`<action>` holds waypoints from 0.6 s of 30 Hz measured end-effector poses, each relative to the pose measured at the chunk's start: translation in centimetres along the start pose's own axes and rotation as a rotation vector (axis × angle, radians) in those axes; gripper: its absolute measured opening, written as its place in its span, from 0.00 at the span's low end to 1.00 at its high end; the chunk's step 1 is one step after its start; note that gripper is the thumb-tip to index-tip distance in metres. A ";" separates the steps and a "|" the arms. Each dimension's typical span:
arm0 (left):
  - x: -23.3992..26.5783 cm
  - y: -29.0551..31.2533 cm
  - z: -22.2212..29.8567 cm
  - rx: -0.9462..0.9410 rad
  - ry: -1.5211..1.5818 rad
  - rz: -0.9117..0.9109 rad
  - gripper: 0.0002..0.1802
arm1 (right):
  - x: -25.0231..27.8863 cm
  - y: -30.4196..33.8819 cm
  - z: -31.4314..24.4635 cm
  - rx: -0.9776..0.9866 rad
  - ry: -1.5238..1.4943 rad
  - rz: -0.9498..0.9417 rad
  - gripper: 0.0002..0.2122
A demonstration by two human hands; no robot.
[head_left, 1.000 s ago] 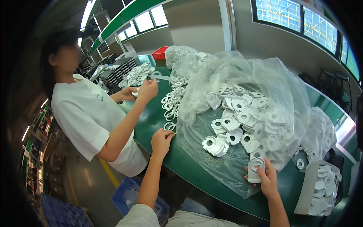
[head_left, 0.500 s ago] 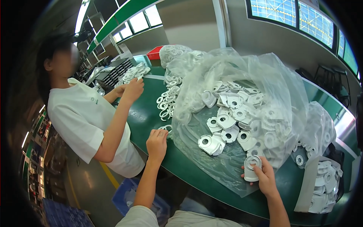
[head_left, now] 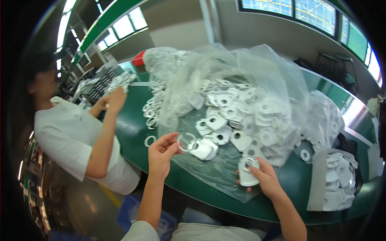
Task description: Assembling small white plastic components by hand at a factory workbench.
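Observation:
Between the fingertips of my left hand (head_left: pixel 161 156) is a thin white plastic ring (head_left: pixel 192 148), held up over the near edge of the plastic bag. My right hand (head_left: pixel 266 176) grips a white plastic part with a round hole (head_left: pixel 244 177), its thumb on the front near the round end. Beyond both hands a big clear plastic bag (head_left: pixel 229 60) lies opened out, with a heap of similar white parts (head_left: pixel 237 112) in it. Loose white rings (head_left: pixel 152 107) are piled left of the bag, and a single ring (head_left: pixel 150 141) lies just left of my left hand.
A carton of white parts (head_left: pixel 317 186) stands at the right, beside a smaller clear bag (head_left: pixel 323 116). A co-worker in a white shirt (head_left: pixel 68 136) handles white pieces at the left. A red bin (head_left: pixel 139 58) stands at the back of the green table (head_left: pixel 193 185); a blue bin (head_left: pixel 130 213) sits below.
My left hand has picked up a ring from the table and brought it rightward, toward the part in my right hand. The whole view has shifted somewhat to the right.

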State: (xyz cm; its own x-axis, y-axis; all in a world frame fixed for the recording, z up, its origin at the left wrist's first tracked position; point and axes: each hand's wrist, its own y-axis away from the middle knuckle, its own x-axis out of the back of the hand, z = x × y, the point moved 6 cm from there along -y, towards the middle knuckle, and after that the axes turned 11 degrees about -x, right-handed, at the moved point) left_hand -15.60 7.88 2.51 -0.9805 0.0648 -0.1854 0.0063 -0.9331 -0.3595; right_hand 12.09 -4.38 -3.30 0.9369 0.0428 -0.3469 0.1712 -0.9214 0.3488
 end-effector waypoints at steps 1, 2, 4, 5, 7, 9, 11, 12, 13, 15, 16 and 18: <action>-1.9 0.2 0.1 0.048 0.036 -0.123 0.10 | -0.2 -0.1 -0.1 -0.011 -0.021 -0.007 0.16; -3.8 0.4 -0.5 0.095 0.075 -0.247 0.10 | -0.1 -0.2 -0.1 -0.021 -0.041 -0.011 0.17; -7.5 0.5 -1.7 0.124 0.144 -0.358 0.10 | 0.7 0.3 -0.5 -0.020 -0.058 0.022 0.17; -9.5 0.6 -1.9 0.145 0.178 -0.444 0.10 | 0.8 0.3 -0.5 -0.021 -0.080 0.016 0.17; -12.7 0.9 -2.0 0.204 0.204 -0.527 0.10 | 0.8 0.3 -0.6 -0.007 -0.090 0.033 0.17; -15.0 0.2 -2.4 0.168 0.186 -0.563 0.09 | 1.2 0.3 -0.6 0.020 -0.095 0.024 0.18; -16.8 -0.2 -2.8 0.192 0.205 -0.577 0.08 | 1.4 0.5 -0.7 0.023 -0.098 0.050 0.18; -17.2 -0.2 -3.1 0.193 0.212 -0.583 0.08 | 1.5 0.5 -0.7 0.022 -0.104 0.061 0.18; -17.6 -0.1 -3.5 0.200 0.246 -0.599 0.08 | 1.6 0.6 -0.7 0.023 -0.105 0.070 0.18; -17.7 0.2 -4.3 0.205 0.270 -0.612 0.08 | 1.6 0.7 -0.9 0.017 -0.116 0.070 0.19; -17.3 0.7 -4.7 0.211 0.272 -0.612 0.08 | 1.6 0.7 -0.9 0.012 -0.118 0.074 0.19; -16.6 1.5 -5.6 0.263 0.242 -0.599 0.08 | 1.6 0.7 -1.0 -0.002 -0.222 0.045 0.21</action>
State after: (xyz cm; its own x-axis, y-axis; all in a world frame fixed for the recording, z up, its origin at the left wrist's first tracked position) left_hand 1.82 7.37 -0.10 -0.7288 0.6435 -0.2340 -0.5996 -0.7648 -0.2357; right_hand 13.96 -4.56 -2.77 0.8534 -0.0846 -0.5144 0.1317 -0.9197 0.3699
